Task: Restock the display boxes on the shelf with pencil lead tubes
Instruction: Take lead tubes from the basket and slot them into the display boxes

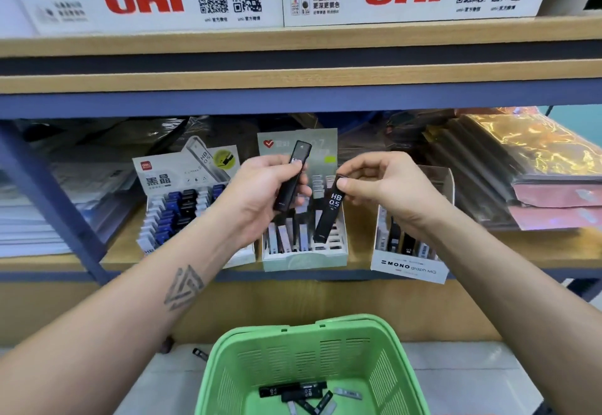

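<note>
Green basket (pixel 384 369) at bottom centre holds spare tubes; mid-frame, left hand (pixel 260 196) grips one black tube (pixel 291 180); right hand (pixel 384 183) pinches an HB 0.5 tube (pixel 329 209) over the middle display box (pixel 304 259); likely light, rigid, slick; pinch near the cap.

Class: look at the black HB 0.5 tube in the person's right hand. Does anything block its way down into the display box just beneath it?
Nothing visible does. The right hand pinches the HB 0.5 tube by its top, its lower end hanging over the middle display box. Tubes already fill some slots there, but open slots show at the box's right side.
</note>
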The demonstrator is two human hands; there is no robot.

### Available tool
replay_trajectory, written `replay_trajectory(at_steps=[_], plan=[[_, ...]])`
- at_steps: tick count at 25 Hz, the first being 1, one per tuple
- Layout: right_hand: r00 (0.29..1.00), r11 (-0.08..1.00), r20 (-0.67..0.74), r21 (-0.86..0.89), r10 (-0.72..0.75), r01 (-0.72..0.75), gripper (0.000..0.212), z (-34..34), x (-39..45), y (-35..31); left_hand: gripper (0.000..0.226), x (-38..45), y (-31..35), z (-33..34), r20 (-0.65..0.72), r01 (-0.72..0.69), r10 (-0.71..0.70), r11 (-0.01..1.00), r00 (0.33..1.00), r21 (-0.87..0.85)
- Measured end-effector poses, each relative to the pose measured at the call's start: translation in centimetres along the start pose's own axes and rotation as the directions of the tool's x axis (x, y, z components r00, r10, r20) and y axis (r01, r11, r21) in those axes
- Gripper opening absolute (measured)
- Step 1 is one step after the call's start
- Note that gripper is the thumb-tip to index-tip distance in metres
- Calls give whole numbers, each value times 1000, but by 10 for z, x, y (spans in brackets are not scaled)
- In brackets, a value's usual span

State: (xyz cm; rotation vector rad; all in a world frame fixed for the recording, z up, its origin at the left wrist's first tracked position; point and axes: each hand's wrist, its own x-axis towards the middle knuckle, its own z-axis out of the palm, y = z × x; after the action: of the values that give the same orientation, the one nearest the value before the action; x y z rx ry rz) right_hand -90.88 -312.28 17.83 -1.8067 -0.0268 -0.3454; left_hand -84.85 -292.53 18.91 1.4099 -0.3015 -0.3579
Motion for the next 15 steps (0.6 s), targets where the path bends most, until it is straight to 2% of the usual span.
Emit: replay_trajectory(at_steps=[3, 6, 8, 11, 15], plan=[[993, 998, 113, -31, -44, 48, 12, 41, 10, -6, 8, -6, 7, -46, -130, -44, 53, 996, 990, 77], [979, 971, 174, -193, -107, 140, 15, 80, 20, -7, 8, -13, 9, -89, -221, -26, 67, 982, 973, 185], [963, 884, 184, -390, -199, 257, 15, 104, 24, -5, 4, -20, 9, -113, -251, -6, 79, 960, 965, 279], [917, 661, 233, -638, -323, 395, 15, 136, 30, -3, 9, -31, 9, -133, -280, 36, 94, 904, 955, 427], [924, 506, 260, -778, -282, 373, 15, 167, 50, -1, 8, -39, 5, -150, -292, 79, 105, 829, 951, 554]])
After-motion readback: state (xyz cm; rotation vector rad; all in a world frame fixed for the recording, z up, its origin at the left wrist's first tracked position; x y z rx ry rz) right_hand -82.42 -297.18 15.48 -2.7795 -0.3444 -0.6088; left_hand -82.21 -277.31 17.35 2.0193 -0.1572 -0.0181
